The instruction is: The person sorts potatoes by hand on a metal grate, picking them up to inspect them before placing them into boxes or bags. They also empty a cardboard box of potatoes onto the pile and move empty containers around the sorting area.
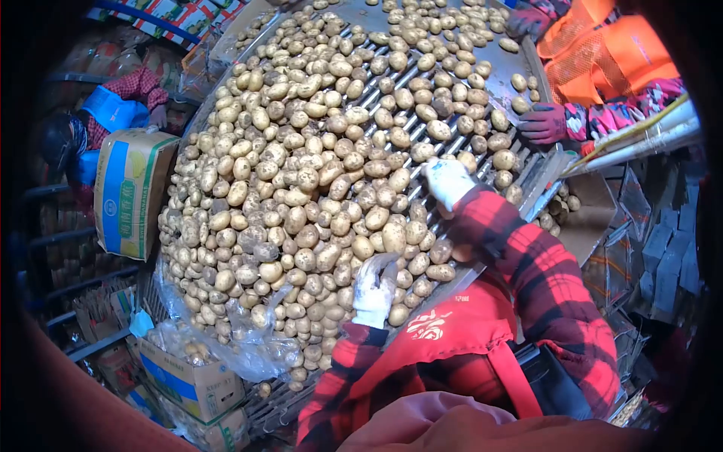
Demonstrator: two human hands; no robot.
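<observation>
Potatoes (301, 188), many with dark soil on them, lie in a large heap over a metal roller table (410, 75). My left hand (374, 290), in a white glove, rests against the near edge of the heap with its fingers stretched over the potatoes. My right hand (449, 183), in a white glove with dark smudges, is farther forward, over the rollers at the right side of the heap. Potatoes lie close around its fingertips, and its curled fingers are partly hidden. Both forearms wear red and black checked sleeves.
At the right, a co-worker's gloved hand (542, 123) rests at the table edge, below an orange vest (610, 56). Another person (113, 113) stands at the left beside a tall carton (135, 194). Clear plastic film (260, 350) and a lower carton (192, 383) are at the lower left.
</observation>
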